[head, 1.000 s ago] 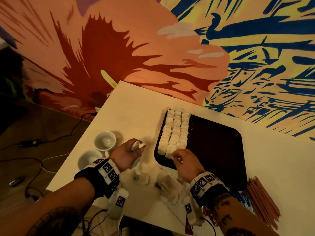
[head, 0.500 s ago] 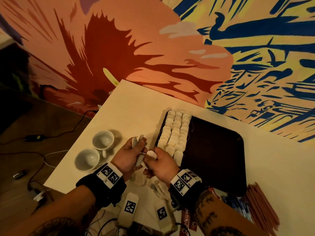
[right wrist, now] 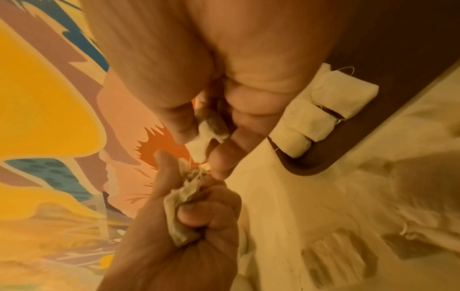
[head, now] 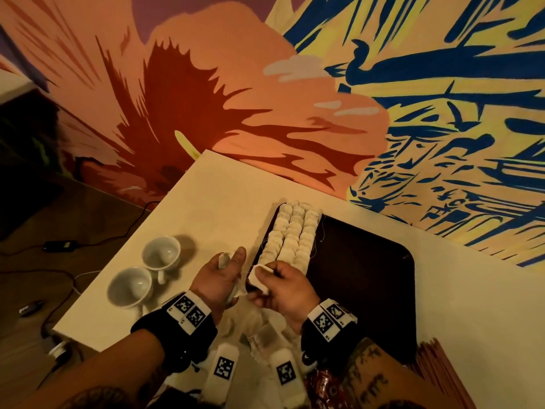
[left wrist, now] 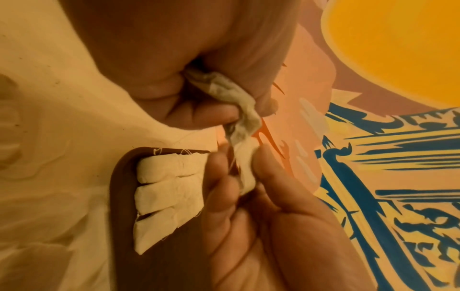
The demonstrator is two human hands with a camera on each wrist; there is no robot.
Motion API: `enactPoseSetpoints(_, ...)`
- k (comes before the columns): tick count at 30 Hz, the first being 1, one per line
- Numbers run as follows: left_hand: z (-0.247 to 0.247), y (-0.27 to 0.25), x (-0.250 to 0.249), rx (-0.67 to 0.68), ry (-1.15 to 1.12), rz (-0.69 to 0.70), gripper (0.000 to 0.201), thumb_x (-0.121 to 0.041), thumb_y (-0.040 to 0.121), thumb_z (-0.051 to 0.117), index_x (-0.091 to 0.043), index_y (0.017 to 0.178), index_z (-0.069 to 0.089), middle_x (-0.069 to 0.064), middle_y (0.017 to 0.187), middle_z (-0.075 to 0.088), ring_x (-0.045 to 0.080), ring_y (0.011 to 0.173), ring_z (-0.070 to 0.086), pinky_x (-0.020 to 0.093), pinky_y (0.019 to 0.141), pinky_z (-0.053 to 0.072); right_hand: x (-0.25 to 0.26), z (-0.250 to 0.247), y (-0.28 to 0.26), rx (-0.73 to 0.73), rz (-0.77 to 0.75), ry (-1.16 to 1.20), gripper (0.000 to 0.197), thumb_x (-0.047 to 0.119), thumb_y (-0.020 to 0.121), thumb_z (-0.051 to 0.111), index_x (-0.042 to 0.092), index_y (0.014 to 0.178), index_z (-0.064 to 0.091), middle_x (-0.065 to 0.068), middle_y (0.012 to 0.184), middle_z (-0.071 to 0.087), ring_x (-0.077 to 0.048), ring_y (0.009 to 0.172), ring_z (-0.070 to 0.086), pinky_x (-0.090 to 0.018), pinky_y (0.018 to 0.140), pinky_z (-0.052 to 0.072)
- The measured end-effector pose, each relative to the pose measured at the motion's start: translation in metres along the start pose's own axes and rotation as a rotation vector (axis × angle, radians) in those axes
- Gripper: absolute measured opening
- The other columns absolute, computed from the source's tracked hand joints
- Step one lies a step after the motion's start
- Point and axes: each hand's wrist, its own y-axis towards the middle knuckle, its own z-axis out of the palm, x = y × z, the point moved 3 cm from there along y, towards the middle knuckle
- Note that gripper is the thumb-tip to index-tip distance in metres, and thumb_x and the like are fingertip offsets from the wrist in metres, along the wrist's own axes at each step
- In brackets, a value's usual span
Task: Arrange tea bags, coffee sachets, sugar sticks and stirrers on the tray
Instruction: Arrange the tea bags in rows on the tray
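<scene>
Pinching a tea bag [head: 259, 277], the right hand [head: 283, 290] is held over the tray [head: 368, 276] near corner; more bags [head: 224, 261] are clutched in the left hand [head: 218, 278]. Rows [head: 292, 237] lie just beyond, long axis away; right hand nearer.

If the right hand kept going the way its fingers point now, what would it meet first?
Most likely the left hand: the right hand, pinching a tea bag, points left at it, nearly touching. Depth is unclear.
</scene>
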Motion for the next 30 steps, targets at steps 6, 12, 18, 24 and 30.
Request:
enactPoseSetpoints(6,0.006,-0.002,0.009,0.051,-0.052,-0.101,0.043,-0.056,0.086,0.064,-0.016,0.079,0.053,0.005,0.063,0.049,0.015,0.05,0.045,0.02,0.047,0.034,-0.003,-0.027,0.005,-0.147,-0.022,0.044,0.009,0.02,0.095,0.066,0.012,0.093,0.063,-0.005,0.087,0.071,-0.02,0.074,0.069,-0.027,0.058,0.053)
enactPoseSetpoints(12,0.006,0.008,0.013,0.099,-0.156,-0.22,0.034,-0.052,0.082,0.071,-0.021,0.082,0.056,-0.002,0.065,0.055,0.011,0.048,0.045,0.018,0.043,0.028,-0.002,-0.04,0.015,-0.293,-0.111,-0.006,0.012,0.026,0.096,0.064,0.015,0.099,0.066,-0.004,0.09,0.073,-0.012,0.071,0.069,-0.027,0.056,0.049)
enactPoseSetpoints(18,-0.007,0.019,0.011,0.082,-0.272,-0.258,0.026,-0.041,0.076,0.077,-0.026,0.08,0.057,-0.005,0.062,0.055,0.008,0.04,0.044,0.016,0.036,0.029,0.002,-0.055,0.03,-0.541,-0.162,0.136,0.015,0.032,0.093,0.067,0.018,0.1,0.065,-0.002,0.091,0.071,-0.016,0.08,0.067,-0.029,0.063,0.051)
enactPoseSetpoints(24,-0.038,0.036,0.007,0.057,-0.466,-0.29,0.029,-0.041,0.083,0.068,-0.023,0.068,0.051,-0.005,0.055,0.053,0.008,0.031,0.042,0.011,0.03,0.026,0.0,-0.084,0.038,-0.687,-0.054,0.214,0.011,0.032,0.094,0.066,0.025,0.102,0.064,-0.002,0.092,0.071,-0.018,0.077,0.067,-0.026,0.05,0.048)
enactPoseSetpoints(30,-0.045,0.044,0.008,0.077,-0.5,-0.315,0.029,-0.044,0.079,0.068,-0.024,0.066,0.05,-0.007,0.053,0.051,0.007,0.031,0.042,0.01,0.029,0.027,-0.022,-0.067,0.049,-0.457,0.077,-0.269,0.015,0.031,0.079,0.075,0.026,0.093,0.072,-0.002,0.1,0.072,-0.02,0.087,0.067,-0.034,0.071,0.055)
